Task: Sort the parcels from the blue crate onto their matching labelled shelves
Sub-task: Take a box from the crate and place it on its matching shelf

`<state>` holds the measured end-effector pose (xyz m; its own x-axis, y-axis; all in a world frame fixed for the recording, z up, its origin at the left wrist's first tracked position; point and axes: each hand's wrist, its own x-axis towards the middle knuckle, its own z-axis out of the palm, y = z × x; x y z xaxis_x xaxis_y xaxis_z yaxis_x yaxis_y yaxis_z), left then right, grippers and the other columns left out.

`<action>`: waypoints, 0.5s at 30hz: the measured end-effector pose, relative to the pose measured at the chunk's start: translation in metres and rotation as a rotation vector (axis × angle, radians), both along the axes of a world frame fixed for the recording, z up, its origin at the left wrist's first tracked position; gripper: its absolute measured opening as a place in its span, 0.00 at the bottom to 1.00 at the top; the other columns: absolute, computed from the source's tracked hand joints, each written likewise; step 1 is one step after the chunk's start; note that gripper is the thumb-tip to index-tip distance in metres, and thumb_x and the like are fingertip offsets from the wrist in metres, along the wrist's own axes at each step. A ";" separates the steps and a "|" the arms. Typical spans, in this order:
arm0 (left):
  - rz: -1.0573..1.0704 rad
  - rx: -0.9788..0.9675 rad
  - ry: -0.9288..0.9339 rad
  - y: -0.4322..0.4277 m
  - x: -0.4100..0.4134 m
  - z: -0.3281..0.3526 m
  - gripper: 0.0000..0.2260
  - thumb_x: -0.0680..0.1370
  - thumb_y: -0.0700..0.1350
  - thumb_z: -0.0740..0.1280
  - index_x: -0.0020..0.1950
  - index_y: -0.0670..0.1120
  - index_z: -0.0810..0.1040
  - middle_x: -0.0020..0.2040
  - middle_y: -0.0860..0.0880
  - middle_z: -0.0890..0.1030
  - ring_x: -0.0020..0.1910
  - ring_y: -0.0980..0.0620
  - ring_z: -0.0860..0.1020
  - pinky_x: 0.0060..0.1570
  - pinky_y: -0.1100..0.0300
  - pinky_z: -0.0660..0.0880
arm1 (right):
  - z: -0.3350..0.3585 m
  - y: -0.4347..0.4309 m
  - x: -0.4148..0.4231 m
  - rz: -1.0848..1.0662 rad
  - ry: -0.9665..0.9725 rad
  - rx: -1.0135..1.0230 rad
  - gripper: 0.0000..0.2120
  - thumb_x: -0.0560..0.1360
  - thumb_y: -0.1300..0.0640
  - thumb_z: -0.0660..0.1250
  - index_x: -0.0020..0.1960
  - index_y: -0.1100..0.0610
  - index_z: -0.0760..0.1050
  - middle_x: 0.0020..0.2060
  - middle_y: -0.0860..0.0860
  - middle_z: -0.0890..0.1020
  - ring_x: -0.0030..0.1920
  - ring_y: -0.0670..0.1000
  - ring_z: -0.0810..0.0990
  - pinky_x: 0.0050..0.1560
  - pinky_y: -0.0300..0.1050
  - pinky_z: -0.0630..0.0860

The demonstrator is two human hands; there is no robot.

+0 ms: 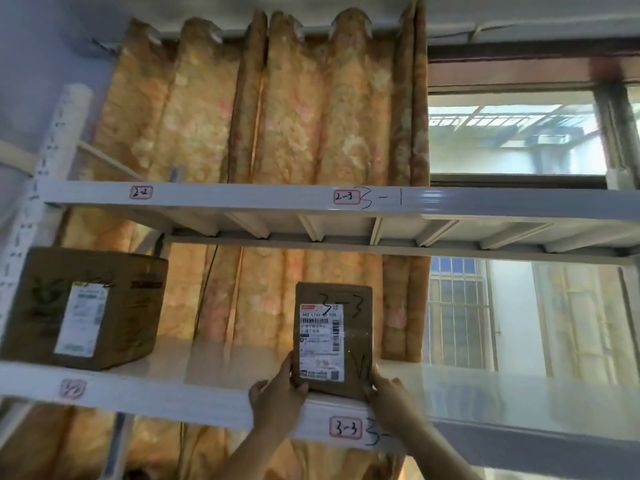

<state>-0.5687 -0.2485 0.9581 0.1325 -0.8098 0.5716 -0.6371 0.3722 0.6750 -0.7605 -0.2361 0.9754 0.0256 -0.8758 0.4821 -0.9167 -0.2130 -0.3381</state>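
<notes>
A small brown cardboard parcel stands upright on the white shelf, marked "3-3" by hand and bearing a white shipping label. My left hand grips its lower left corner. My right hand holds its lower right corner. On the shelf's front edge just below the parcel is a red-framed tag reading 3-3. The blue crate is out of view.
A larger brown box with a white label sits at the left end of the same shelf. The shelf above carries tags 2-2 and 2-3. An orange curtain hangs behind, with a window on the right.
</notes>
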 end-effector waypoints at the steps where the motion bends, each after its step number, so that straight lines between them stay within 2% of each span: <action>1: 0.035 -0.021 -0.029 -0.001 -0.001 -0.002 0.25 0.78 0.47 0.59 0.73 0.61 0.56 0.58 0.59 0.78 0.59 0.56 0.73 0.62 0.57 0.58 | -0.002 -0.001 0.001 -0.037 0.052 -0.009 0.20 0.81 0.57 0.51 0.73 0.54 0.60 0.59 0.58 0.78 0.62 0.57 0.72 0.59 0.48 0.71; 4: 0.071 -0.029 -0.134 -0.008 -0.001 -0.005 0.29 0.79 0.49 0.57 0.77 0.53 0.47 0.58 0.54 0.78 0.61 0.54 0.72 0.63 0.56 0.58 | -0.008 0.000 0.005 -0.080 0.106 -0.054 0.15 0.81 0.55 0.50 0.66 0.54 0.66 0.55 0.56 0.80 0.60 0.55 0.73 0.57 0.47 0.70; 7: 0.064 -0.025 -0.128 -0.012 0.002 -0.010 0.30 0.80 0.50 0.57 0.77 0.47 0.46 0.72 0.51 0.67 0.71 0.52 0.63 0.69 0.52 0.56 | -0.011 0.005 0.008 -0.092 0.078 -0.057 0.17 0.82 0.50 0.51 0.67 0.56 0.65 0.55 0.56 0.80 0.59 0.55 0.74 0.58 0.49 0.72; 9: 0.073 -0.051 -0.119 -0.009 0.002 -0.015 0.31 0.80 0.50 0.56 0.77 0.45 0.43 0.77 0.50 0.56 0.76 0.52 0.54 0.73 0.50 0.52 | -0.011 0.010 0.011 -0.089 0.067 -0.042 0.22 0.82 0.49 0.52 0.71 0.60 0.60 0.57 0.56 0.79 0.60 0.55 0.74 0.60 0.49 0.73; 11: 0.081 -0.053 -0.113 -0.009 0.002 -0.019 0.33 0.81 0.51 0.55 0.77 0.43 0.38 0.79 0.50 0.48 0.77 0.52 0.47 0.74 0.52 0.47 | -0.011 0.017 0.013 -0.073 0.065 -0.011 0.25 0.82 0.49 0.52 0.74 0.62 0.55 0.60 0.57 0.77 0.61 0.55 0.73 0.61 0.48 0.72; 15: 0.075 -0.019 -0.103 -0.011 0.003 -0.019 0.33 0.81 0.52 0.54 0.76 0.43 0.36 0.79 0.49 0.44 0.77 0.52 0.45 0.73 0.52 0.45 | -0.011 0.030 0.017 -0.059 0.204 0.053 0.23 0.82 0.52 0.53 0.74 0.61 0.57 0.68 0.56 0.70 0.64 0.55 0.69 0.64 0.45 0.70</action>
<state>-0.5652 -0.2595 0.9389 0.1317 -0.7888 0.6003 -0.7291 0.3333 0.5978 -0.7431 -0.2064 0.9647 0.0661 -0.9028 0.4250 -0.9776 -0.1438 -0.1534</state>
